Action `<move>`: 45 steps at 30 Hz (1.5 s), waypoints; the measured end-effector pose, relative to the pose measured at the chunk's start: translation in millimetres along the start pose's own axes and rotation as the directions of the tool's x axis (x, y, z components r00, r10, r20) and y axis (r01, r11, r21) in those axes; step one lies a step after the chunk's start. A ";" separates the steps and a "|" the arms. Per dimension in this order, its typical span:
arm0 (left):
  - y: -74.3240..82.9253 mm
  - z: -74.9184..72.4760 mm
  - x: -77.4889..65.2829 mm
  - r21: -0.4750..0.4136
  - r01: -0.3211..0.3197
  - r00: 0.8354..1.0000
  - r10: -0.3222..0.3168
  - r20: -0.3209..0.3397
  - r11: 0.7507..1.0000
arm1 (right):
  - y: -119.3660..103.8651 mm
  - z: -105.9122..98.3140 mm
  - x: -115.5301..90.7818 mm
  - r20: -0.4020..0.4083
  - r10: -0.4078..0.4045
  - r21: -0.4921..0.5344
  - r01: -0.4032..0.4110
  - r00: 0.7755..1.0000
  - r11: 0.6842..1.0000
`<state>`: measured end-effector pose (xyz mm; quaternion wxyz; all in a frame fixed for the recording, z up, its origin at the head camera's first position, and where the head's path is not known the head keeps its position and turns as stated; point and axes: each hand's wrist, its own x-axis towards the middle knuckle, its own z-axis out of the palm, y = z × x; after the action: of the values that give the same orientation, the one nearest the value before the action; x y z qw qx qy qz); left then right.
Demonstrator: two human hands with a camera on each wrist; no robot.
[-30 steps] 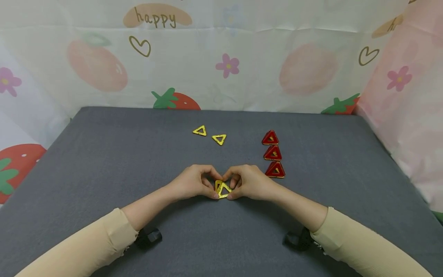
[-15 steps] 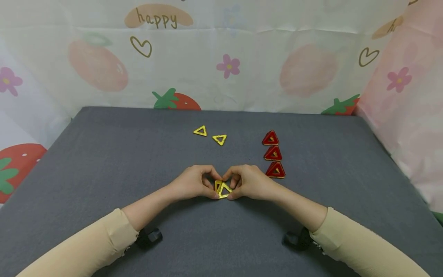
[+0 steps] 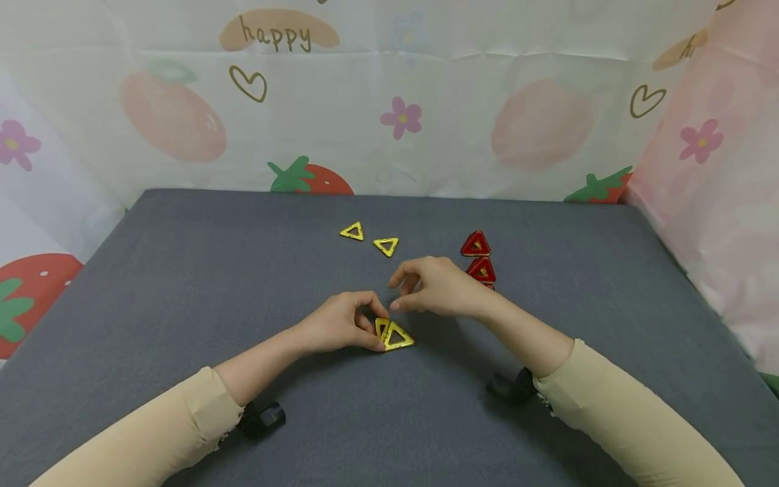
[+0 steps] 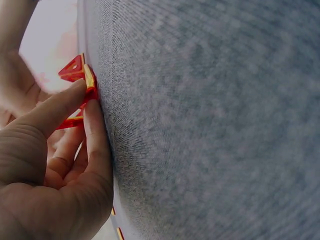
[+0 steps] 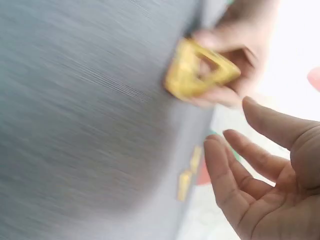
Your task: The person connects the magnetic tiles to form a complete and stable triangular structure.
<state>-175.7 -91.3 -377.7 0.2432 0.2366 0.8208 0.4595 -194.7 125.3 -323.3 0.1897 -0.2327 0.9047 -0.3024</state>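
At the middle of the table, two yellow triangle magnetic tiles point(image 3: 399, 346) stand leaning together, with red showing on them in the left wrist view. My left hand point(image 3: 342, 323) pinches their left side between thumb and fingers. My right hand point(image 3: 439, 287) hovers just above and to the right of the tiles, apart from them. Its fingers are loosely bent with nothing between them, as the right wrist view also shows. That view is blurred around the yellow tile piece point(image 5: 186, 75) in the left hand.
Two flat yellow triangle tiles point(image 3: 386, 246) lie farther back on the grey table point(image 3: 243, 250). To the right stands a column of three red triangle pieces point(image 3: 483, 269); the nearest is mostly hidden behind my right hand. A printed curtain point(image 3: 450, 81) closes off the back.
My right hand has let go of the yellow tiles and lifted up and away from them. The left hand keeps its pinch, almost unmoved, and the tiles stay in place.
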 end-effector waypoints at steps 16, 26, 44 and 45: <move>-1.3 -0.6 1.6 0.004 0.019 1.000 -0.019 0.002 1.000 | -6.8 -60.8 89.9 -0.117 -0.001 0.007 0.002 0.993 1.000; -0.5 -1.3 0.2 0.009 0.015 1.000 -0.015 0.004 1.000 | 9.7 -37.6 134.4 -0.144 -0.071 -0.106 0.056 0.987 0.993; -0.9 0.1 2.2 -0.013 0.027 1.000 -0.026 0.012 1.000 | 18.1 -9.7 148.3 -0.037 0.016 -0.310 -0.027 0.999 0.950; -1.0 0.1 2.4 -0.015 0.028 1.000 -0.028 0.013 0.999 | 17.8 -8.9 147.8 -0.040 0.022 -0.317 -0.034 0.999 0.948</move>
<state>-177.6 -90.2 -379.0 0.2565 0.2262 0.8190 0.4607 -325.7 62.8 -357.9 0.1376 -0.2420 0.9480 -0.1543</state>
